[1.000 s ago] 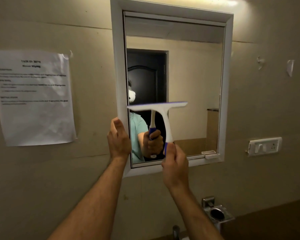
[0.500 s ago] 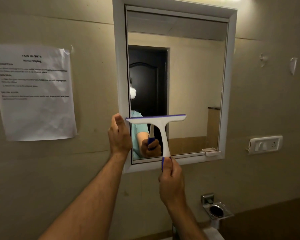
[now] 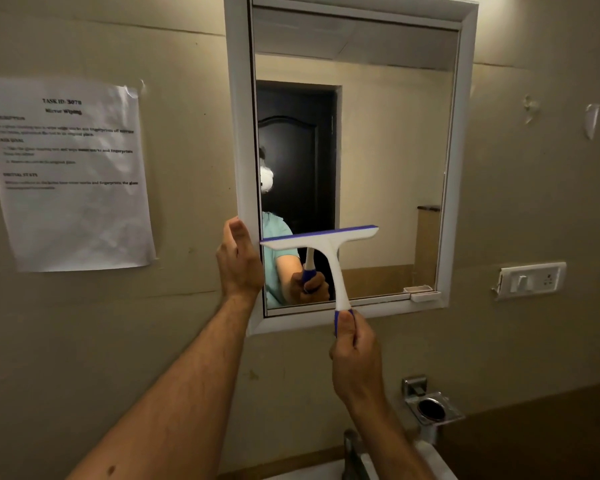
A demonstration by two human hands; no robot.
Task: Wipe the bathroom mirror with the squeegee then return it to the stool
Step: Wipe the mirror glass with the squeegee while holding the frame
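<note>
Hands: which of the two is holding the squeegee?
The right hand, gripping the squeegee by its blue handle end below the mirror frame. The left hand only rests against the frame's left edge.

One mirror (image 3: 378, 150), one squeegee (image 3: 326, 251), one paper sheet (image 3: 70, 209), two hands.

Squeegee (image 3: 321, 242): blade laid against lower left of mirror (image 3: 388, 140), handle gripped by right hand (image 3: 355, 355). Left hand (image 3: 239, 261): rested flat on mirror frame's left edge. Printed notice (image 3: 70, 174): taped to wall.
</note>
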